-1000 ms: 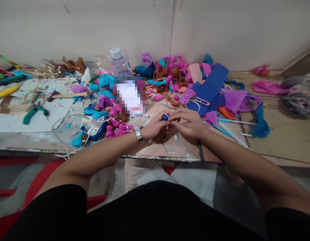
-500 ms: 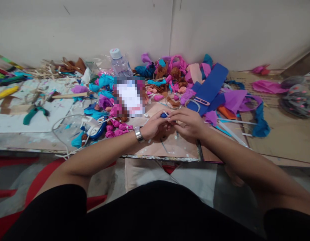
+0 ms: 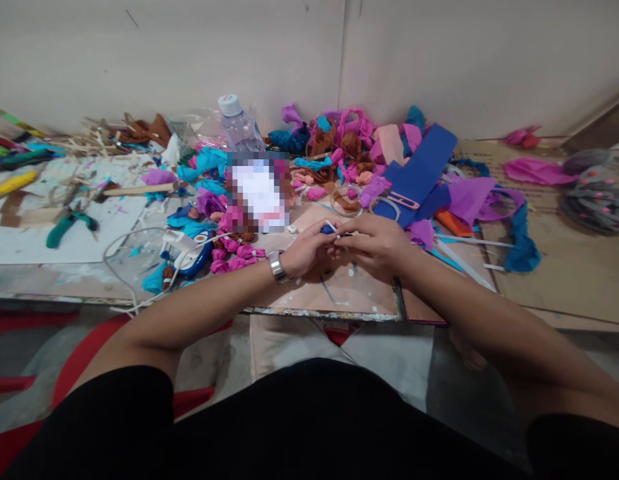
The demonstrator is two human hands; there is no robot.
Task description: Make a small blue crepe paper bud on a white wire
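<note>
My left hand point(image 3: 305, 249), with a metal watch at the wrist, is closed around a small dark blue bundle point(image 3: 327, 229), apparently crepe paper. A thin white strip point(image 3: 332, 227) lies across that bundle. From the other side my right hand point(image 3: 374, 241) meets it, thumb and fingers pinched at the white strip by the bundle. The fingers partly hide both. Both hands are just above the table's front part. Nearest beyond them are clear tape rings point(image 3: 345, 201) and a folded blue crepe paper strip point(image 3: 423, 170) with a pink oblong tool point(image 3: 403, 201) on it.
Pink, purple, turquoise and brown crepe paper pieces point(image 3: 237, 257) are heaped around. A blurred-out phone point(image 3: 259, 193) leans before a water bottle point(image 3: 239, 127). Green-handled pliers point(image 3: 69, 228), a hammer point(image 3: 139, 190) and a blue-white device with a cord point(image 3: 194, 257) lie left. White strips point(image 3: 464, 260) lie right.
My right hand's fingers have shifted slightly and drawn a little back from the blue bundle, showing more of it. My left hand stays in place.
</note>
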